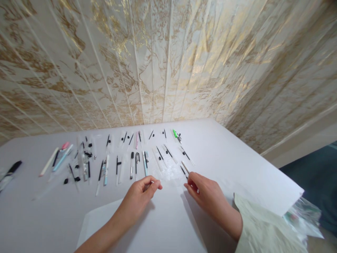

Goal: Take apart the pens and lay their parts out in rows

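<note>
My left hand (144,191) is closed over the white sheet, thumb and index finger pressed together. Whatever sits in that pinch is too small to make out. To its right, my right hand (206,191) curls its fingers around a slim white pen barrel (185,166), whose far end sticks out ahead of the knuckles. Beside that barrel, close to the fingertips, lies a black pen refill (183,171). A light blue pen (145,164) rests just beyond my left hand. Beneath both hands the large white sheet (158,225) lies on the table.
Several pen parts lie in rows on the white table (237,161): refills, small black caps and clear barrels. A green pen (175,133) is at the back, a pink pen (137,140) left of it. Patterned curtain (158,70) hangs behind. Plastic bags (302,218) sit at the right edge.
</note>
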Demonstrator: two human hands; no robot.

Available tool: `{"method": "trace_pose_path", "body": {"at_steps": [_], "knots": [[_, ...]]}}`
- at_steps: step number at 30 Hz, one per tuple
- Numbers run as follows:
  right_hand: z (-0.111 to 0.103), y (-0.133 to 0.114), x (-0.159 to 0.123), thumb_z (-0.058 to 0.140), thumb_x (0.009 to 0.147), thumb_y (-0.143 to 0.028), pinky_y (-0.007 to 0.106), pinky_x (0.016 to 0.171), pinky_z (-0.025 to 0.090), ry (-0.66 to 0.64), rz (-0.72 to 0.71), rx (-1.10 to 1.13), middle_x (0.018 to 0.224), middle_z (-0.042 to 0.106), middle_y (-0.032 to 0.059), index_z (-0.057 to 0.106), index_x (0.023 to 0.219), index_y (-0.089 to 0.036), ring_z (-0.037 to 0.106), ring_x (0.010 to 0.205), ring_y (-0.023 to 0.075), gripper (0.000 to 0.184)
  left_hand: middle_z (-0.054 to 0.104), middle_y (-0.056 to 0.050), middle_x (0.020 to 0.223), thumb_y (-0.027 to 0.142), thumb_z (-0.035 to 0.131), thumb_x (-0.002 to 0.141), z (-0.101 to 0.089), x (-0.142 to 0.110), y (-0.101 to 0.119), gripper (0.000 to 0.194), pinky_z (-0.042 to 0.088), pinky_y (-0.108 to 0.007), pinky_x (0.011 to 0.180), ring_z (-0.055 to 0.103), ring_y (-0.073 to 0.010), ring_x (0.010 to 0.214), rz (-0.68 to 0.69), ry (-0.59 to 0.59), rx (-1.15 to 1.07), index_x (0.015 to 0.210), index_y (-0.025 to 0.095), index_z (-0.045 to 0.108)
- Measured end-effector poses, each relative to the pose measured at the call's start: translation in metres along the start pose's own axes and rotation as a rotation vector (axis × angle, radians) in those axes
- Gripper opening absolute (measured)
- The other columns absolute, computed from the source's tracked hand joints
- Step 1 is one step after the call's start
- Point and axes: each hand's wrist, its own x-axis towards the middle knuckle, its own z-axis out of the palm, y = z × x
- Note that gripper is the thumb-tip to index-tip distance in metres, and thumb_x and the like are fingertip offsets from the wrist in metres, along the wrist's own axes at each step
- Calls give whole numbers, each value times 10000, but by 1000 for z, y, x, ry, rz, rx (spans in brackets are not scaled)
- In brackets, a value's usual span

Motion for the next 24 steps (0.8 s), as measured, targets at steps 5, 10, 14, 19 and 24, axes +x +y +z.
{"method": "trace_pose_path", "body": {"at_steps": [5, 10, 14, 19, 24], "knots": [[-9, -42, -4, 553, 809, -134, 266, 717, 428, -66, -305, 325, 967, 576, 33, 528, 952, -227, 548, 846, 161, 173, 266, 84, 499, 546, 514, 799, 20, -10, -5, 405, 163, -216, 444, 210, -84, 461, -21, -185, -73, 779, 160, 635], [5, -55, -4, 515, 816, -84, 277, 713, 427, -41, -343, 289, 889, 561, 31, 507, 856, -208, 515, 817, 168, 131, 264, 84, 531, 574, 532, 792, 24, -13, -8, 435, 149, -223, 461, 182, -78, 488, -10, -263, -141, 729, 148, 594], [9, -53, -6, 490, 838, -84, 269, 675, 417, -53, -335, 248, 847, 551, 30, 496, 822, -200, 506, 765, 162, 116, 288, 86, 533, 594, 531, 783, 22, -14, -6, 449, 166, -223, 471, 206, -79, 486, -44, -306, -131, 747, 149, 586], [3, -35, 4, 509, 857, -118, 238, 669, 410, -20, -294, 297, 875, 553, 22, 519, 871, -214, 523, 790, 148, 97, 326, 75, 547, 595, 474, 807, 22, -16, -1, 446, 202, -222, 477, 277, -97, 497, -80, -275, -64, 824, 165, 590], [10, 7, 38, 512, 851, -139, 263, 664, 377, 159, -57, 45, 836, 550, 24, 513, 832, -205, 512, 767, 166, 69, 474, 34, 654, 441, 424, 845, 22, -19, 0, 314, 275, -220, 519, 379, -119, 560, -100, -188, 16, 993, 192, 546]]}}
